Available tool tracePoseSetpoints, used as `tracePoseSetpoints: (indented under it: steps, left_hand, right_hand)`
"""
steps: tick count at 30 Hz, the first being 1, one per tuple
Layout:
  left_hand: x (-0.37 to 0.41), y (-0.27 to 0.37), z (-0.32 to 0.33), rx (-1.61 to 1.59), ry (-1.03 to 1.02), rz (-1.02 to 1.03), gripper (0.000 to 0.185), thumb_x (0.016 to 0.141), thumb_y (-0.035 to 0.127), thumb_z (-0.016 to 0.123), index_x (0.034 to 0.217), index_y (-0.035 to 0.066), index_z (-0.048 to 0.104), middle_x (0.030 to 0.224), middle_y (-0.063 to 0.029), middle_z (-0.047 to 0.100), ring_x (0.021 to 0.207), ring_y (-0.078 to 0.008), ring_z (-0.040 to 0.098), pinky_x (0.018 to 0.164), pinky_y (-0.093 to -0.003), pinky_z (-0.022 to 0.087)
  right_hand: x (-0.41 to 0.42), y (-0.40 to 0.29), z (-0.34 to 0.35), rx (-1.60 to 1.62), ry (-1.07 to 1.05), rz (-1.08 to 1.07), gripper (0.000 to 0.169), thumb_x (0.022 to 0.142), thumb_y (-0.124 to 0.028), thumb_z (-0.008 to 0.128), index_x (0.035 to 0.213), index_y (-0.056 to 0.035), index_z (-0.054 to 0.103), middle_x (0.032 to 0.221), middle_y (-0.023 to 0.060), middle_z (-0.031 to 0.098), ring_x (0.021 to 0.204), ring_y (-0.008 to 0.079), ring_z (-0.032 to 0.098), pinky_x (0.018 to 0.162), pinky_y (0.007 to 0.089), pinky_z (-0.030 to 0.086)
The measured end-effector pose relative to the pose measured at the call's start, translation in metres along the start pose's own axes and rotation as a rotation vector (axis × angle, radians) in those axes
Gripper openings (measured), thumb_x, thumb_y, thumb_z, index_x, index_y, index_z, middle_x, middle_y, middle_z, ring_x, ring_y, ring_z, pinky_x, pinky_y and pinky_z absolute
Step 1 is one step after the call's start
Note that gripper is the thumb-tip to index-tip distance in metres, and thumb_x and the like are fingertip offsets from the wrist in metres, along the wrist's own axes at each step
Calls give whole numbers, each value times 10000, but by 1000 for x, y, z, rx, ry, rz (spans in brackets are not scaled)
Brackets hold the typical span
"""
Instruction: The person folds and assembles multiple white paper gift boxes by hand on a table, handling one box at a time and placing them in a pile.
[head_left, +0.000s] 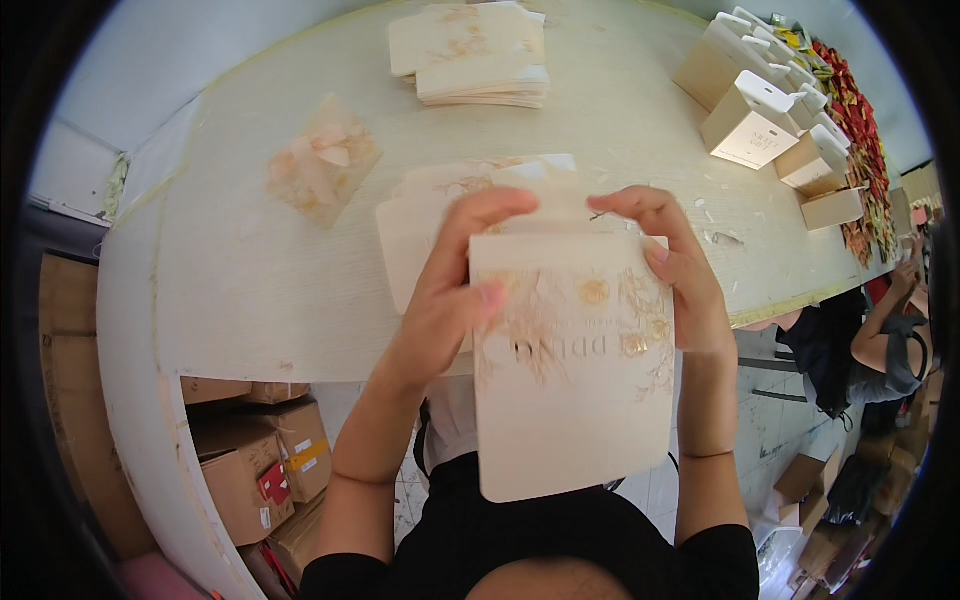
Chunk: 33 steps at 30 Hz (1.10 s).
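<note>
A cream printed card folder with floral pattern and lettering is held up between both hands. At its upper left edge is my left hand, its thumb blurred on the printed face. My right hand grips the upper right corner, thumb in front and fingers curled above. Behind them, a pile of similar cream cards lies on the table, partly hidden by the hands and folder. Another stack of cards sits farther back. To the left lies a translucent floral piece with a pinkish ribbon bow.
White gift boxes with handles stand at the back right, beside a heap of red and gold pieces. Small scraps litter the table. Cardboard boxes fill the space below left. A person sits at the far right.
</note>
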<state>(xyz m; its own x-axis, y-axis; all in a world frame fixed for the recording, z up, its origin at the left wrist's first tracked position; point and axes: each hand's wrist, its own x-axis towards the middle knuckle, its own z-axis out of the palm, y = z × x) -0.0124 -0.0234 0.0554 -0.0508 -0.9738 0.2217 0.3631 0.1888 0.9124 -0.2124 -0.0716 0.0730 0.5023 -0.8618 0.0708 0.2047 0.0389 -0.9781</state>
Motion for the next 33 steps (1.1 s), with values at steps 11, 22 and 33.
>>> tracePoseSetpoints:
  steps: [11,22,33]
  left_hand:
    - [1,-32,-12,-79,-24,128,638,832,360,545,1326,35,307,1300,-137,418,1170,-202,443,960,-345,385]
    - [-1,-40,-58,392,-95,254,562,637,72,752,1131,41,485,1152,-75,474,1052,-182,485,888,-306,414]
    - [-11,-25,-34,360,-89,-159,575,710,137,723,1192,-7,444,1083,-96,568,1027,-152,525,906,-314,402]
  right_hand:
    - [-2,62,-15,244,290,401,291,923,-234,409,1066,-34,565,974,62,599,907,121,561,816,258,442]
    - [-7,31,-6,365,145,276,551,923,-501,342,1210,-36,415,1076,87,526,831,147,566,688,312,487]
    - [-13,33,-10,-458,28,-241,643,890,-418,374,1315,56,284,1291,179,379,1185,277,393,1008,379,269]
